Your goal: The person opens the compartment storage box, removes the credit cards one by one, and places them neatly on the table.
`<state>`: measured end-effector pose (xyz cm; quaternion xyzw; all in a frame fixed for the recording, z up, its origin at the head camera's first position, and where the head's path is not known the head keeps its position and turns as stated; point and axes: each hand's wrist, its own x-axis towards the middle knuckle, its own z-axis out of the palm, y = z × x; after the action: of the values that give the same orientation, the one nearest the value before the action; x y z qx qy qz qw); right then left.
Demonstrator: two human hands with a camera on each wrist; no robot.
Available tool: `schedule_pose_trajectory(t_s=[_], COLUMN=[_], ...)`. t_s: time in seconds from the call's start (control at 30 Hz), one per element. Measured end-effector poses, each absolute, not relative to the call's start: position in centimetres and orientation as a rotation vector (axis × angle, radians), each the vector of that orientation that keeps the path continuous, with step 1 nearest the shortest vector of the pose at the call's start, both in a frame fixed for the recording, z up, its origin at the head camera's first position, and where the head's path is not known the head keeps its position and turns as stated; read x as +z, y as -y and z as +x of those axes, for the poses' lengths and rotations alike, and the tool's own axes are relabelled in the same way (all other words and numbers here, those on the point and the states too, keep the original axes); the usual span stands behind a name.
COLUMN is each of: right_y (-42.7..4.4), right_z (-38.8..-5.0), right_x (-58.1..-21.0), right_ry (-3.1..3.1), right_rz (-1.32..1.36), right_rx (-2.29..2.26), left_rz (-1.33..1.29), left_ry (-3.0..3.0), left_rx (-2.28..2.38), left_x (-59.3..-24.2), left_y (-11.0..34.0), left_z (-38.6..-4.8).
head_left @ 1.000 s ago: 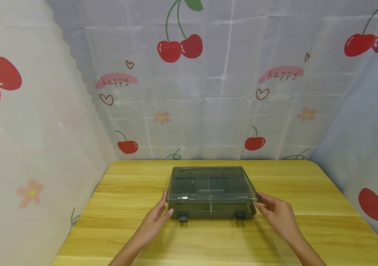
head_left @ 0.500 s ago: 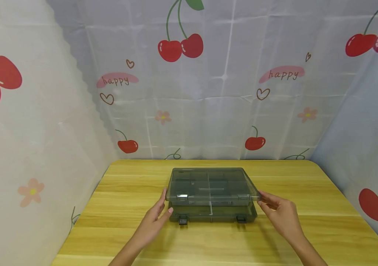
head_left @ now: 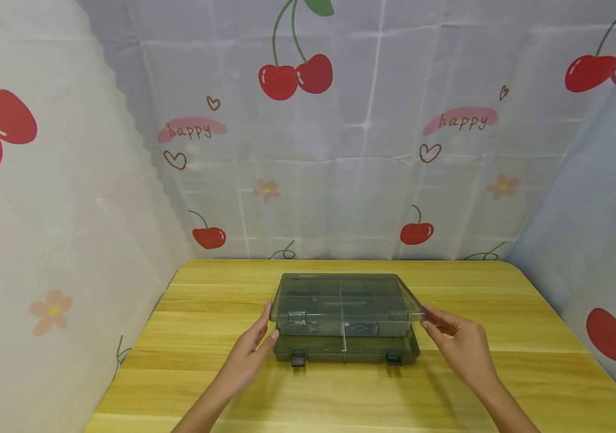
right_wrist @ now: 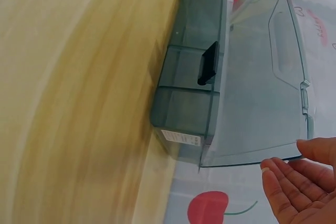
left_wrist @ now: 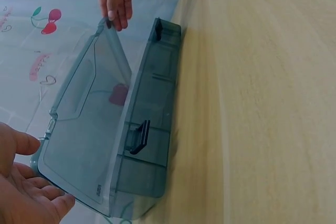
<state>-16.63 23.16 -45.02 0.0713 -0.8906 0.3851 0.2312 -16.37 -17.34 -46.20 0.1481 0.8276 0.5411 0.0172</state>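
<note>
A smoky grey-green clear plastic storage box stands on the table, its hinged lid tilted partway up. At the lid's front left corner my left hand pinches the edge between thumb and fingers, also seen in the left wrist view. My right hand pinches the front right corner, with its thumb at the rim in the right wrist view. Two black latches hang at the box front, the left latch and the right latch. Dark items with white printing show inside; their kind is unclear through the lid.
The light wooden table reaches out on both sides of the box. Behind it and at both sides hangs a pale curtain with cherry prints. A white label is on the box's right side.
Both hands have raised the lid's front edge further, away from the base. The gap has widened, and the printed items inside now show.
</note>
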Motion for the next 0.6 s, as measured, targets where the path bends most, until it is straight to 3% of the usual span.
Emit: schedule_pose_trajectory(t_s=[0.6], right_y=[-23.8], right_z=[-18.0], right_x=[-43.2], right_ry=[2.439], right_rz=[0.257], right_rx=[1.032], left_rz=[0.509], left_ry=[-2.707], left_rx=[1.708], left_x=[-45.0], left_y=[17.8], left_z=[-18.6])
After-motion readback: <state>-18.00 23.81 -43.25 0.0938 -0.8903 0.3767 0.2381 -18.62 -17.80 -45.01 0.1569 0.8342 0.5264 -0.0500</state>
